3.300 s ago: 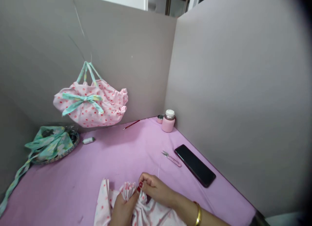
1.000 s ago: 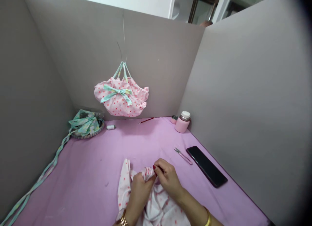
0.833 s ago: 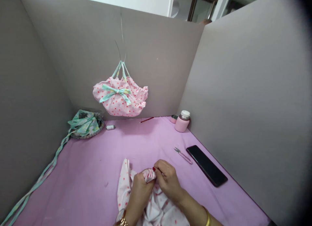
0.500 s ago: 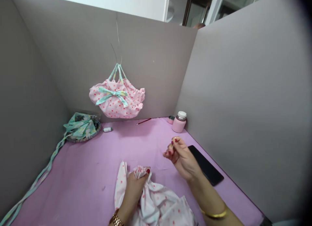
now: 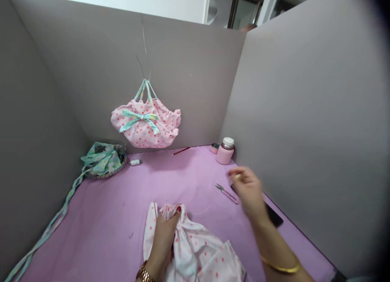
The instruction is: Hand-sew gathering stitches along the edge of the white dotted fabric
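Observation:
My left hand [image 5: 164,231] is closed round a gathered, ruffled part of a pale pink cloth piece [image 5: 210,249] with red dots, at the front of the table. The rest of the cloth spreads rightward from the fist. Raised to the right, my right hand [image 5: 248,188] has its fingers pinched together and is blurred; whatever is in the pinch is too small to make out. Just left of it, a pair of thread snips [image 5: 227,193] lies on the table. A black phone-like slab [image 5: 274,215] is partly hidden behind my right forearm.
A dotted pink garment with a green bow [image 5: 146,125] hangs at the back panel. Green cloth strips [image 5: 102,158] fill a basket at left. A white spool-like item [image 5: 135,162], red pencil [image 5: 180,151] and pink jar [image 5: 225,152] stand or lie along the back.
My right hand has moved right and slightly down, away from the cloth, uncovering the thread snips. My left hand keeps its grip and has barely shifted.

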Available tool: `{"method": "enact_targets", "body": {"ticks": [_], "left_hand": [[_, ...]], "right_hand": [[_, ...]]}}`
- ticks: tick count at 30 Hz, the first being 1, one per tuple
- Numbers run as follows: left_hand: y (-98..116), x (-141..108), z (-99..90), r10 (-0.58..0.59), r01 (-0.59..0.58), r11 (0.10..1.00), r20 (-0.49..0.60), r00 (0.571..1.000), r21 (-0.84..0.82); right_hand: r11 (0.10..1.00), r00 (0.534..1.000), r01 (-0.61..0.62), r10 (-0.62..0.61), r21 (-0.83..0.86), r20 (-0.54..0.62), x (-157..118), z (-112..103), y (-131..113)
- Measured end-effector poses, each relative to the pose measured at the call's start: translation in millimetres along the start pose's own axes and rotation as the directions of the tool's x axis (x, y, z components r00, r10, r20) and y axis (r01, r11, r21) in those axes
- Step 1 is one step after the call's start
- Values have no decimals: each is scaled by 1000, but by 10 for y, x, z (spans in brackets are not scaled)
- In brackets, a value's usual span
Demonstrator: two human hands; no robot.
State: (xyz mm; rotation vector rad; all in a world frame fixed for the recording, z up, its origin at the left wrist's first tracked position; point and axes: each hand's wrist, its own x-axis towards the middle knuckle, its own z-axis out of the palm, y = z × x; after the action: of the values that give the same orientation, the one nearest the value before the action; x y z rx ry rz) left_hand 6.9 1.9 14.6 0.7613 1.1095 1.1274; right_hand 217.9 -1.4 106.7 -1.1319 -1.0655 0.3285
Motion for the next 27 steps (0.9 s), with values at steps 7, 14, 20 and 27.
{"method": "enact_targets", "body": {"ticks": [7, 14, 20, 27], "left_hand": [[40, -28, 5, -16, 21, 998, 84, 996, -62], [8, -18, 4, -41, 48, 993, 63, 997, -112], [9, -32, 1, -42, 52, 989, 72, 997, -136], [21, -44, 11, -47, 56, 988, 68, 997, -141]], "right_hand": [[912, 641, -353, 397, -208, 657, -646, 503, 576], [885, 602, -430, 429, -179, 674, -455, 257, 531], [912, 783, -408, 370, -36, 500, -210, 75, 312], [892, 941, -323, 268, 316, 207, -42, -219, 37]]}}
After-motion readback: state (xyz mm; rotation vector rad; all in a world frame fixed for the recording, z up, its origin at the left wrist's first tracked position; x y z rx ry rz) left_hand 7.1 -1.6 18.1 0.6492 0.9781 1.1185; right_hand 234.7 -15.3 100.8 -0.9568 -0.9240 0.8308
